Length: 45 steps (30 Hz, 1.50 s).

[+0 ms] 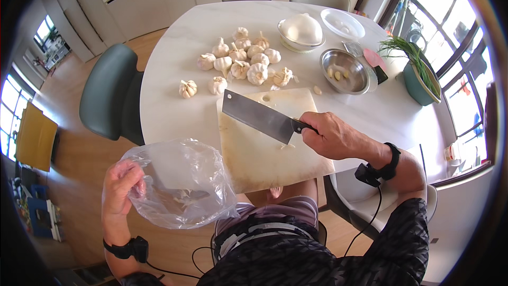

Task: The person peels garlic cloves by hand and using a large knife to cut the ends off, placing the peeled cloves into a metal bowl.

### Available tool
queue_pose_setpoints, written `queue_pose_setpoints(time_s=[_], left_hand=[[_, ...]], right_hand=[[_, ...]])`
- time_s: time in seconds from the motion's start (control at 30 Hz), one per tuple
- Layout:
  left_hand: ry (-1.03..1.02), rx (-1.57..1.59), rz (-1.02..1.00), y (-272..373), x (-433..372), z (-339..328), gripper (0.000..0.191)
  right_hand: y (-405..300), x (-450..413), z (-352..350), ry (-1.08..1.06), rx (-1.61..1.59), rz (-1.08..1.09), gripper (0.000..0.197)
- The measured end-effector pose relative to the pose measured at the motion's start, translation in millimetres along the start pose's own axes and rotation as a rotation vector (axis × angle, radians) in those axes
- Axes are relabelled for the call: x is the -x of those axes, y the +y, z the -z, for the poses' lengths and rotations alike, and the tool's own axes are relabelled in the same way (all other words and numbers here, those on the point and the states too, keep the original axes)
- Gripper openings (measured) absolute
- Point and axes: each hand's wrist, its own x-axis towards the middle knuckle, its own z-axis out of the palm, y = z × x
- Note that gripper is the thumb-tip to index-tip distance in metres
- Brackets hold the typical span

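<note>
My right hand (pixel 326 134) grips the black handle of a cleaver (pixel 258 117), whose broad blade lies over the upper part of a stained white cutting board (pixel 270 167). Small pale garlic scraps (pixel 287 146) are on the board below the blade. Off the board's left side, my left hand (pixel 126 178) holds the edge of a clear plastic bag (pixel 182 182). Some peelings (pixel 186 195) show through the bag's film. Beyond the board is a group of garlic bulbs (pixel 257 73). A steel bowl (pixel 344 71) to their right holds a few peeled cloves (pixel 337 74).
A single clove (pixel 317 89) lies between the board and the steel bowl. Farther back stand a covered white bowl (pixel 301 31) and a translucent lid (pixel 342 23). Green stalks fill a teal container (pixel 421 81) at the right edge of the white table (pixel 170 59). A chair (pixel 109 91) stands left.
</note>
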Motion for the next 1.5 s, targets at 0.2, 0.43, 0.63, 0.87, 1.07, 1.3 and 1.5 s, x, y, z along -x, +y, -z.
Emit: queue_pose_setpoints(time_s=[0.2,0.43,0.63,0.87,1.07,1.3,1.5], left_hand=[[0.002,0.005,-0.032,3.5,1.0,-0.5,0.021],[0.053,0.002,-0.051,1.5,6.3,11.5,0.020],[0.071,0.018,-0.079,1.3,3.5,6.7,0.022],[0.064,0.022,-0.127,-0.5,4.8,10.0,0.022],[0.087,-0.024,-0.067,8.1,7.7,-2.1,0.023],[0.073,-0.002,-0.068,3.0,7.7,7.8,0.023],[0.076,0.074,-0.076,-3.3,3.8,17.6,0.022]], right_hand=[[11.8,17.1,26.2,0.213,-0.069,0.055,0.015],[85.4,44.4,20.3,0.374,0.424,0.292,0.023],[104.5,47.5,5.5,0.371,0.541,0.341,0.029],[34.1,16.1,-9.1,0.051,0.261,0.242,0.055],[43.4,-48.7,-52.4,0.038,0.210,0.352,0.022],[10.2,-100.2,-48.1,0.055,0.185,0.422,0.017],[4.5,-110.1,-53.3,-0.120,0.438,0.558,0.025]])
